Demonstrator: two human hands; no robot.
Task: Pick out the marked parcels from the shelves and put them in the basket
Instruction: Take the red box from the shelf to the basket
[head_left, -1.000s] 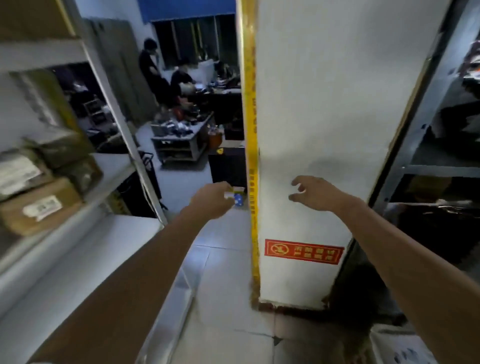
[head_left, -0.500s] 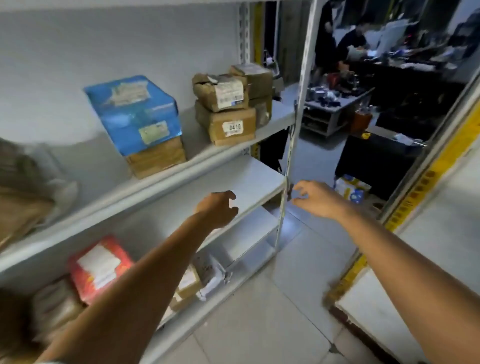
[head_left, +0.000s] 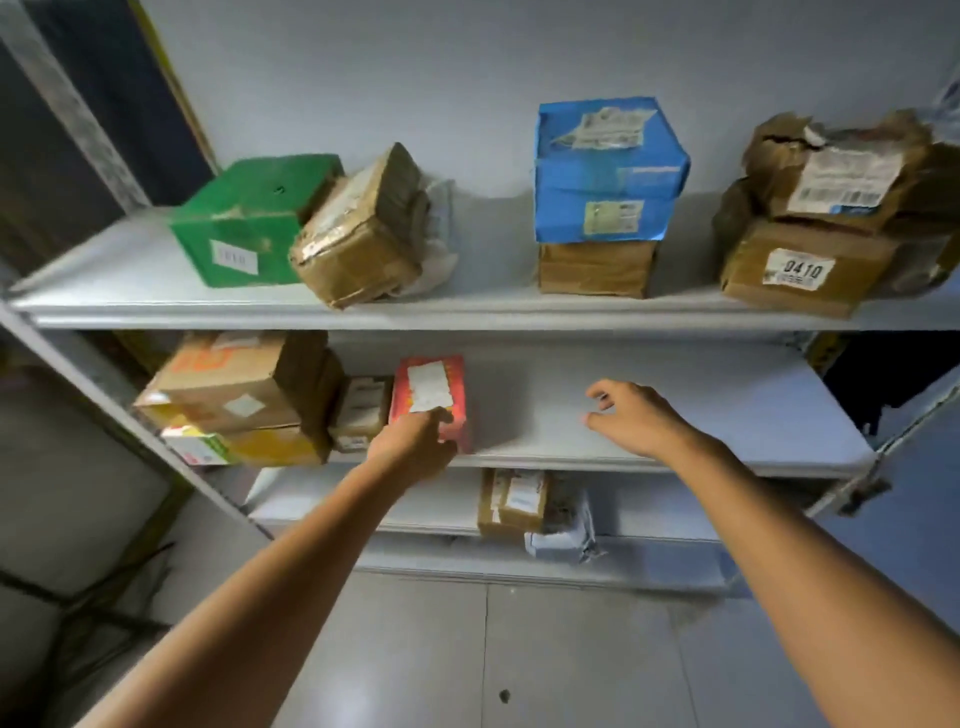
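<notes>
1. Pale wall backs the white metal shelves (head_left: 519, 314), with grey floor tiles below. No basket is in view.
2. The red box (head_left: 431, 384), which has a white label on top, lies on the middle shelf (head_left: 701, 415) near its front edge. It is probably the parcel being picked, though the label is too blurred to read.
3. The box lies straight ahead of the left fingers (head_left: 441, 415) and meets them at its near end. Its long axis seems to run away from them toward the wall.
4. A small brown box (head_left: 361, 410) stands close against the red box, just left of those fingers. To their right the shelf is bare.
5. The left hand (head_left: 410, 447) is at the end of an arm stretched forward, with its back to the camera. The fingers bend onto the box's near top corner. The knuckles hide them, so I cannot tell whether they grip or only touch.
6. The right hand (head_left: 639, 415) hovers over the bare shelf, apart from the box on its right. Its palm faces down and its fingers (head_left: 602, 389) are apart, loosely curved and hold nothing. The left hand is clearly the nearer one.
7. The next move probably calls for the left fingers to close across the box's short width and draw it out toward the person. The brown box leaves little room on that side.
8. On the top shelf, above the fingers, sit a green box (head_left: 249, 223) and a blue box (head_left: 608, 171).
</notes>
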